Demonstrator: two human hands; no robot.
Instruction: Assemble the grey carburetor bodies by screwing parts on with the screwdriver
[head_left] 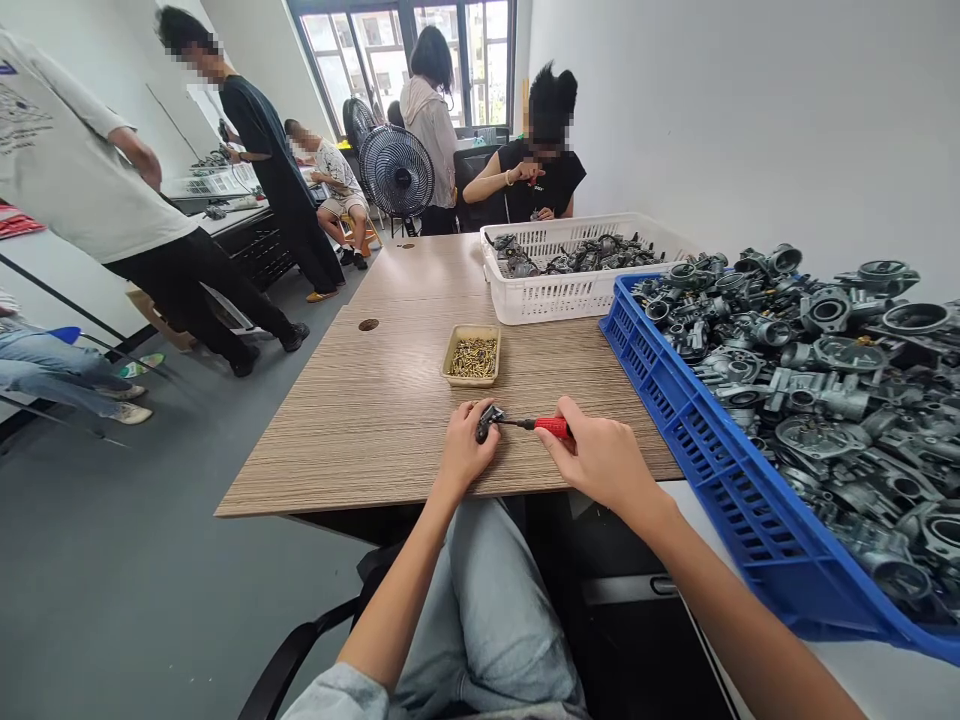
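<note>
My left hand (466, 447) is closed around a small dark metal part, seemingly a carburetor (489, 422), just above the near part of the table. From the right, my right hand (596, 455) grips the red handle of a screwdriver (551, 427). The screwdriver's shaft points left, and its tip meets the carburetor; the exact contact point is too small to make out. Just beyond my hands stands a small tan tray (445, 375) holding many small brass-coloured pieces.
A blue crate (701, 450) heaped with carburetors stands at right, with a white basket (577, 297) of similar parts behind it. The wood-grain table (337, 440) has a round hole (368, 325). A person (544, 170) sits opposite; others stand or sit at left near a fan (396, 172).
</note>
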